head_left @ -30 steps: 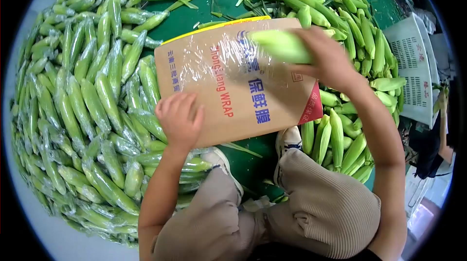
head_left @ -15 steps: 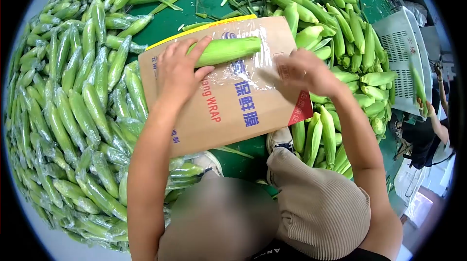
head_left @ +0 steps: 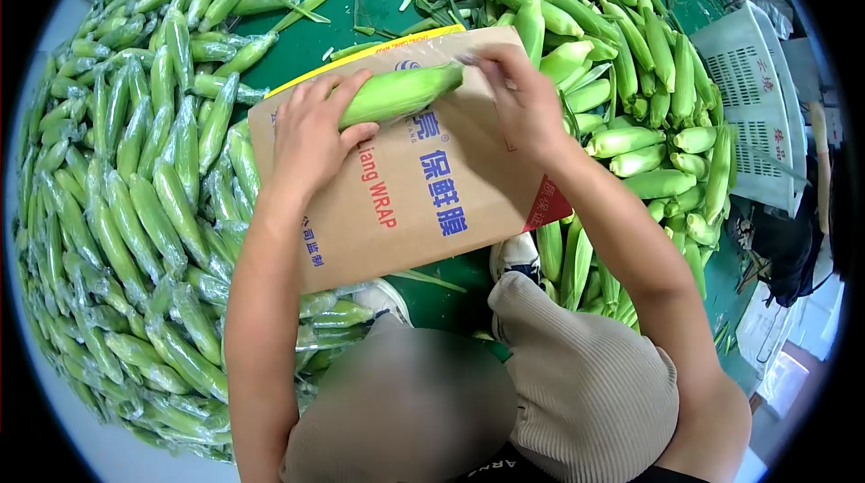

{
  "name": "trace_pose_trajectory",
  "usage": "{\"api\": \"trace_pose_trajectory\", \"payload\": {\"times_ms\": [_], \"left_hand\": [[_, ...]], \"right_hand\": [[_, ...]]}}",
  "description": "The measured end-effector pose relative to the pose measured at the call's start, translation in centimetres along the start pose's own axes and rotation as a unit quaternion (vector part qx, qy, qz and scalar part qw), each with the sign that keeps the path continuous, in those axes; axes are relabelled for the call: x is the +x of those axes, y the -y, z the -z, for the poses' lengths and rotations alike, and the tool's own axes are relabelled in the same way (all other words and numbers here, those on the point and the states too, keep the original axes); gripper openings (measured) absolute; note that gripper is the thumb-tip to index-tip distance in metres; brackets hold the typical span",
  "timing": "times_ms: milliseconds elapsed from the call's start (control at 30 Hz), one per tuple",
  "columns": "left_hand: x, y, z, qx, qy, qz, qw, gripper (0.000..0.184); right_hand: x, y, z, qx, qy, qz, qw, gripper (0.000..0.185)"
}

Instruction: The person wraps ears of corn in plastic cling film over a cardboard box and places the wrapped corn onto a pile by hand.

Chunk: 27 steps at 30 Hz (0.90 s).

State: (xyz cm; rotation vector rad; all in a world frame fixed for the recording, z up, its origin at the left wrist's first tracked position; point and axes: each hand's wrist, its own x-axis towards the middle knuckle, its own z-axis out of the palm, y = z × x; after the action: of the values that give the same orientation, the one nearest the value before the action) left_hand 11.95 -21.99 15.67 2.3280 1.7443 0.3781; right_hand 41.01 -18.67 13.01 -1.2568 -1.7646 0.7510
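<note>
A green corn cob in its husk [head_left: 401,94] lies slantwise over the upper part of a brown cardboard box [head_left: 360,249] with red and blue print. My left hand [head_left: 315,127] is wrapped round the cob's left end. Close to the cob's right tip, my right hand [head_left: 518,91] has its fingers pinched on clear film [head_left: 468,59], which is hard to make out against the box. Some film clings along the underside of the cob.
Many film-wrapped cobs [head_left: 135,213] are heaped on the left. Unwrapped cobs [head_left: 631,136] are piled on the right, beside a white crate [head_left: 748,95]. My shoes [head_left: 516,258] are below the box. Part of another person [head_left: 784,249] shows at the far right.
The cob has passed from my right hand to my left and now lies on the box. My right hand has moved up to the film at the cob's tip. The film no longer spreads across the box.
</note>
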Motion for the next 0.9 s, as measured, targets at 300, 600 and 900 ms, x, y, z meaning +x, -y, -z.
{"api": "trace_pose_trajectory", "payload": {"times_ms": [300,600,900], "left_hand": [[-6.2,4.4,-1.6,-0.091,-0.241,0.067,0.964,0.095],[-7.7,6.3,-4.3,0.013,-0.185,0.126,0.975,0.054],[-16.4,-0.4,-3.7,-0.295,-0.368,0.081,0.878,0.016]], "right_hand": [[4.2,0.1,-5.6,-0.241,0.193,0.241,0.92,0.062],[3.8,0.0,-5.8,-0.244,0.169,0.244,0.923,0.059],[-1.9,3.5,-1.5,-0.138,0.444,0.248,0.85,0.059]]}}
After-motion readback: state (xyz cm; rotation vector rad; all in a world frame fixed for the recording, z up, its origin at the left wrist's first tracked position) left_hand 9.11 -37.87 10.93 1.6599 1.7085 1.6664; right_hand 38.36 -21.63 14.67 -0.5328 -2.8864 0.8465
